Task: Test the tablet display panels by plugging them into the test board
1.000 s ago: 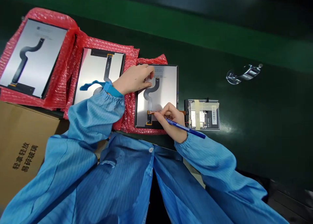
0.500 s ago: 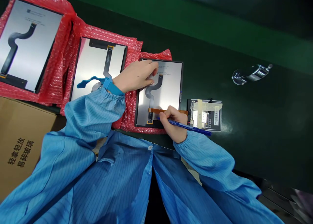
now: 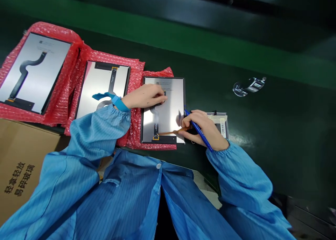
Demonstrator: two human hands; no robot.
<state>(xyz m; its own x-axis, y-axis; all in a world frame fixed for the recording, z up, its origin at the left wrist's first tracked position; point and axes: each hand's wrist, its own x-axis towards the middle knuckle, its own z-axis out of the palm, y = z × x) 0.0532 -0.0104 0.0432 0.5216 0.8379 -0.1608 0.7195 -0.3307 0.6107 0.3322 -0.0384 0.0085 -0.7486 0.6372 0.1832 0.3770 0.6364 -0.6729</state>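
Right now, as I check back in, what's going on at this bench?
A person in a blue striped smock is working on a display panel lying on red bubble wrap. Their left hand rests on the panel's upper part. Their right hand holds a blue pen, its fingers beside an orange flex strip near the panel's lower edge. Two similar panels lie on the wrap to the left, and a taped board sits partly behind the right hand.

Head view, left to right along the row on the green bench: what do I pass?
First display panel → second display panel → third display panel → taped circuit board → shiny metal clip.
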